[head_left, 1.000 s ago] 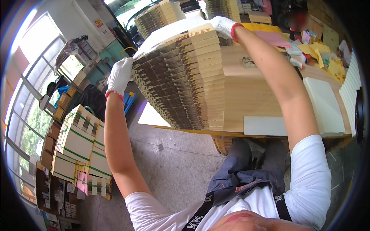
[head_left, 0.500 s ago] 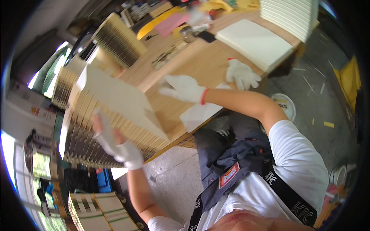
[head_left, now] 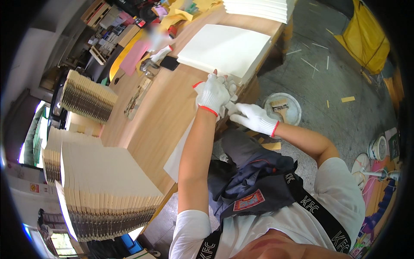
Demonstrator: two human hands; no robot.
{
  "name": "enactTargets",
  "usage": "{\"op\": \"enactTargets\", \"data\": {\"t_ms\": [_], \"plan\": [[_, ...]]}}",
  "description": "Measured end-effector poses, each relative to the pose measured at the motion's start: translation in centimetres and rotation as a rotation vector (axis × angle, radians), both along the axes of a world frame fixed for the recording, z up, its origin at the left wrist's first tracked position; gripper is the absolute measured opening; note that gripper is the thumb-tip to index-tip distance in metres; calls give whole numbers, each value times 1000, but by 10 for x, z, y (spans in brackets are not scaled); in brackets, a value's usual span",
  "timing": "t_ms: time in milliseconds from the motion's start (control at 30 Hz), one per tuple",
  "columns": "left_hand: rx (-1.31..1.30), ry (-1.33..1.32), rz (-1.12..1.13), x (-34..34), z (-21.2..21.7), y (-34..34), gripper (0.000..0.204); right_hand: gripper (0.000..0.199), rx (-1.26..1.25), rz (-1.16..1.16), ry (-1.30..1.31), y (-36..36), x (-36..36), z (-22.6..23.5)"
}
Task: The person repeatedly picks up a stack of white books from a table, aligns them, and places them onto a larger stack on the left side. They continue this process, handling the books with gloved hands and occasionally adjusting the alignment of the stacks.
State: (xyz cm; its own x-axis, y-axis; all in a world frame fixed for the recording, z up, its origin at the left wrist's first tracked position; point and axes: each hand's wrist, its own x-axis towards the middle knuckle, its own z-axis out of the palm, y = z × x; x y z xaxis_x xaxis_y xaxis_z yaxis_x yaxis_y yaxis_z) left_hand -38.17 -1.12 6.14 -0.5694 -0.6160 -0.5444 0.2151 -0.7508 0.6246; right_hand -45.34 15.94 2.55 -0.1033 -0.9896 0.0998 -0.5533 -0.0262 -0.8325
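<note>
My left hand (head_left: 212, 91), in a white knit glove with a red cuff and bare fingertips, lies over a loose white glove (head_left: 233, 89) near the table's front edge. Its fingers bend down onto the loose glove, part of which is hidden beneath. Just right of it, my right hand (head_left: 255, 118), also in a white red-cuffed glove, points its fingers toward the left hand. Thumb and fingers are apart, with nothing visible between them. A flat white stack of sheets (head_left: 224, 48) lies beyond my hands. By my left forearm, a white sheet (head_left: 176, 160) overhangs the edge.
Tall stacks of cream book blocks (head_left: 108, 172) stand on the wooden table (head_left: 148, 140) at left, with another stack (head_left: 88, 97) behind. A black phone (head_left: 169, 63) lies near a pink sheet (head_left: 134, 57). On the floor are a white bucket (head_left: 282, 113) and a yellow bag (head_left: 364, 39).
My left hand has left the book blocks and come over to the loose glove. My right hand has drawn back from the tabletop to beside the left. The view has swung right.
</note>
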Motion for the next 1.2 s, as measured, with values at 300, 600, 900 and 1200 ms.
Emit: {"op": "enactTargets", "data": {"t_ms": [300,600,900,1200], "plan": [[297,-129,151,-36,2,-8,48,30,-6,219,-148,20,-24,-15],[267,25,433,-72,25,-24,38,35,33,123,-236,-2,-56,-2],[-235,85,118,-71,7,-78,26,38,114,-10,-498,-88,-154,6],[-572,-198,58,138,45,-98,30,47,251,-30,-986,-139,-167,52]]}}
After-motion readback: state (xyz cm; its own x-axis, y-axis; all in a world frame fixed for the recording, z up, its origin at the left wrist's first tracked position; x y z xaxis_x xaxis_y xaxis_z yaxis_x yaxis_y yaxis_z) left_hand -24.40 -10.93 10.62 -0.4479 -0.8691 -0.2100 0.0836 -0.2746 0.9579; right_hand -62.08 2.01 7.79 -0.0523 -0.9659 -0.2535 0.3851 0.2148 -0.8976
